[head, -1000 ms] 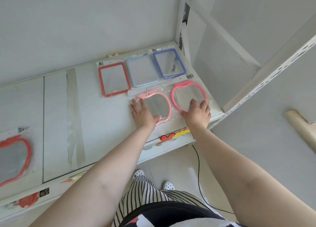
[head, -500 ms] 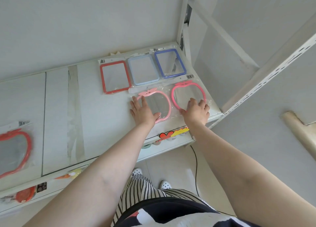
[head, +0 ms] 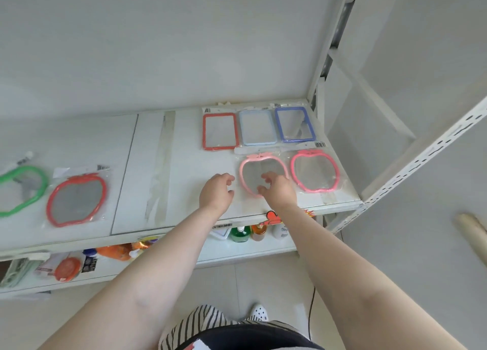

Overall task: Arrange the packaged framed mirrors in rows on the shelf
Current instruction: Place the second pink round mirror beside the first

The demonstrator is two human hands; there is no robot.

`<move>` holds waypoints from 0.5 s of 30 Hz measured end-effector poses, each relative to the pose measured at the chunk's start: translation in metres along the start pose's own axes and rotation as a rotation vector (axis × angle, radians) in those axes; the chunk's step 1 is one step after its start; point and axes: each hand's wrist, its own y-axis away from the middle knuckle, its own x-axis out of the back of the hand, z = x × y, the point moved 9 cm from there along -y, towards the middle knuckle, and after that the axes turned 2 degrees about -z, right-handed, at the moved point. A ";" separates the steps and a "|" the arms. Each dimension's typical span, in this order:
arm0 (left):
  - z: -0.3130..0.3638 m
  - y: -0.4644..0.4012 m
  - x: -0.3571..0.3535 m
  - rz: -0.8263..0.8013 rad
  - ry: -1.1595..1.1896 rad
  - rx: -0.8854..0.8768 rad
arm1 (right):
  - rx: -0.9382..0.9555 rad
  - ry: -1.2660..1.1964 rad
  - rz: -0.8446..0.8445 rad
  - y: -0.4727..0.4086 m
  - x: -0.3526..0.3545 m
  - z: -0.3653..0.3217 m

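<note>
Both the left hand (head: 216,191) and right hand (head: 276,191) were held loosely open and empty over the shelf (head: 184,191), two pink apple mirrors (head: 263,175) judged placed, with the red apple mirror (head: 76,198) at nine o'clock likely needed next.

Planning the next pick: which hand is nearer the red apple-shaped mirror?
Left. The left hand hovers over bare shelf to the right of the red apple-shaped mirror; the right hand is farther right.

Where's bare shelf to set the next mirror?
Free: the wide patch of the shelf between the red apple mirror and the light pink apple mirror, below and left of the red rectangular mirror. The left hand hovers at its right edge. Crowded: the right end, five mirrors packed edge to edge.
</note>
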 end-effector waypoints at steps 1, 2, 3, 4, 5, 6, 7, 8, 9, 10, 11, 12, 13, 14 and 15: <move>-0.008 0.006 0.009 0.004 0.000 0.007 | 0.018 0.016 -0.026 0.004 -0.008 -0.010; -0.016 0.011 0.018 0.009 -0.001 0.011 | 0.037 0.034 -0.046 0.009 -0.016 -0.020; -0.023 0.016 0.027 0.013 -0.004 0.013 | 0.057 0.051 -0.059 0.013 -0.022 -0.031; -0.029 0.021 0.036 0.019 -0.008 0.013 | 0.074 0.062 -0.066 0.018 -0.027 -0.041; -0.037 0.027 0.044 0.023 -0.009 0.015 | 0.089 0.068 -0.069 0.023 -0.033 -0.051; -0.045 0.034 0.052 0.029 -0.006 0.018 | 0.102 0.074 -0.073 0.029 -0.039 -0.061; -0.055 0.041 0.060 0.036 0.000 0.024 | 0.114 0.082 -0.075 0.037 -0.046 -0.070; -0.065 0.049 0.068 0.045 0.005 0.028 | 0.125 0.093 -0.077 0.045 -0.053 -0.080; -0.075 0.057 0.076 0.054 0.009 0.030 | 0.135 0.104 -0.080 0.054 -0.061 -0.089; -0.087 0.067 0.083 0.061 0.011 0.031 | 0.144 0.115 -0.083 0.064 -0.069 -0.098; -0.100 0.078 0.090 0.064 0.012 0.032 | 0.151 0.125 -0.086 0.074 -0.079 -0.107; -0.112 0.090 0.098 0.068 0.011 0.032 | 0.156 0.134 -0.090 0.086 -0.088 -0.116; -0.126 0.103 0.106 0.073 0.007 0.033 | 0.160 0.144 -0.094 0.098 -0.098 -0.124; -0.140 0.117 0.115 0.081 0.006 0.036 | 0.164 0.152 -0.098 0.110 -0.109 -0.132; -0.157 0.131 0.123 0.088 0.012 0.045 | 0.167 0.158 -0.102 0.122 -0.120 -0.140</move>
